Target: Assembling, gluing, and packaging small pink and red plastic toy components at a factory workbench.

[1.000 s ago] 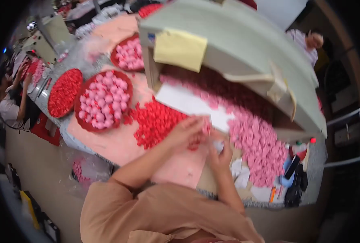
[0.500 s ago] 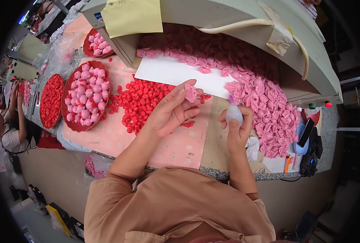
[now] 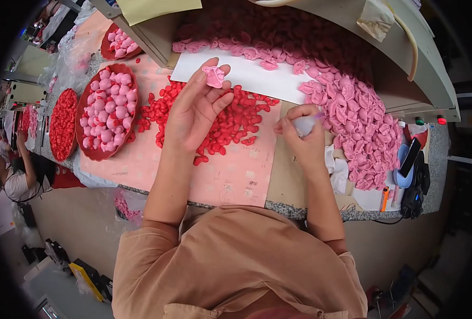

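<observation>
A small pink moulded piece (image 3: 213, 77) with a ruffled edge is held at the fingertips of my left hand (image 3: 192, 117), palm turned up, above the loose heap of red bean-shaped pieces (image 3: 241, 114). Its hollow side seems to face up. My right hand (image 3: 309, 144) is closed around a small translucent squeeze bottle (image 3: 304, 126), whose purple tip points to the upper right, apart from the pink piece. Just beyond that hand lies a big heap of similar pink pieces (image 3: 360, 130). A white sheet (image 3: 236, 70) stretches behind both hands.
A grey metal hood (image 3: 321, 32) arches over the far pink pieces. At left stand a red dish of pink balls (image 3: 132, 98), a dish of red pieces (image 3: 63, 125) and another dish (image 3: 104, 48). A phone (image 3: 410, 158) and an orange lighter (image 3: 384, 199) lie right. Someone works far left.
Both hands sit higher in the picture, and my left hand is further left with the pink piece. The bottle has tipped, its tip swinging to the right. My view has shifted slightly.
</observation>
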`<state>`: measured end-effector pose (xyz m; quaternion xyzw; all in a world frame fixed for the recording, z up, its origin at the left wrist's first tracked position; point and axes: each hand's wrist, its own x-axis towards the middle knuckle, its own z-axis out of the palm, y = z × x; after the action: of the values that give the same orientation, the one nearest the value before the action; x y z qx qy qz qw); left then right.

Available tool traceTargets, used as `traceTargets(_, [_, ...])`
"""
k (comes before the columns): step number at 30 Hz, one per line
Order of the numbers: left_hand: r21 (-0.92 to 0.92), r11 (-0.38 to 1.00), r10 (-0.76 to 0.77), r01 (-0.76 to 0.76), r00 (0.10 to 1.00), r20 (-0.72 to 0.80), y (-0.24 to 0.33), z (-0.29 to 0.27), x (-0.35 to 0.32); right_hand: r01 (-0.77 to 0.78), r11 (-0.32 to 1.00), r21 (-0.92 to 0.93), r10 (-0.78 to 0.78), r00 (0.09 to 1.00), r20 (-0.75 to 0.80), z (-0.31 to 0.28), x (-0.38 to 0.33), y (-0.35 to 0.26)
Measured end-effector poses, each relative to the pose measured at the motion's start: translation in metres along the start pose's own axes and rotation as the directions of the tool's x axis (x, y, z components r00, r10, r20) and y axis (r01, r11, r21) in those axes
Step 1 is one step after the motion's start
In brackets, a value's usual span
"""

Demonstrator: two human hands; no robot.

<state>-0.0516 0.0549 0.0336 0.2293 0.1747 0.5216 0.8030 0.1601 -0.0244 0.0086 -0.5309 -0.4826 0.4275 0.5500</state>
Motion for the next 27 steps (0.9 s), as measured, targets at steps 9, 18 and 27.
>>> traceTargets(9, [0.027,0.996,-0.088,0.087,0.996,0.008,-0.005,0.007,-0.005,0.346,0.730,-0.590,-0.188,0.931,0.314,0.018,0.008,-0.004])
traceTargets(18, [0.332,0.943,-0.047,0.014,0.995,0.093,-0.076,0.000,-0.013,-0.009,0.998,0.068,0.015,0.996,-0.091,0.005,-0.002,0.007])
traceTargets(27, [0.163,0.984,0.047,-0.070,0.989,0.143,-0.064,0.009,-0.020,-0.057,0.991,0.122,0.075,0.985,-0.153,0.028,0.004,-0.011])
